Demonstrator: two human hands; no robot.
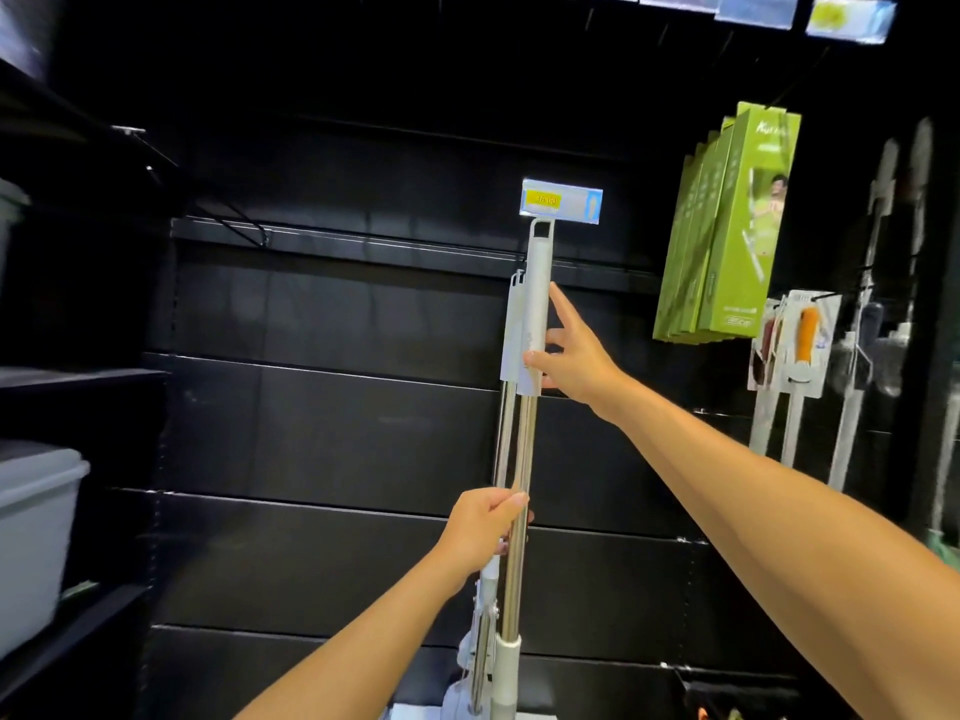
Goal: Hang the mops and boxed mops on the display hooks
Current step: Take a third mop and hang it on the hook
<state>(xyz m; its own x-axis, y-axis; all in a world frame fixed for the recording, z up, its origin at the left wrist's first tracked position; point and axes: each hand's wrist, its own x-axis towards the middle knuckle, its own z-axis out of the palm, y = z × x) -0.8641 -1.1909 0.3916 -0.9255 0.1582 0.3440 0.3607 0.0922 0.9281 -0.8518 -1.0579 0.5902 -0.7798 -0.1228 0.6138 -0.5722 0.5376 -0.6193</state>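
A mop [522, 449] with a white grip and metal pole stands upright before the black display wall. Its hanging loop sits just under a price tag [562, 199] at the end of a hook. My left hand [485, 522] grips the metal pole low down. My right hand [569, 350] holds the white grip higher up, thumb across the front and index finger stretched upward along it. Behind this mop, slightly left, hang other white-gripped mops [511, 330]. Green boxed mops [727, 236] hang on a hook at the upper right.
Carded mops and brushes [800, 356] hang at the right, with more poles [883, 200] beyond them. A bare hook [228, 223] juts out at the upper left. Grey plastic bins [31, 532] sit on the left shelving. Price tags [847, 15] line the top rail.
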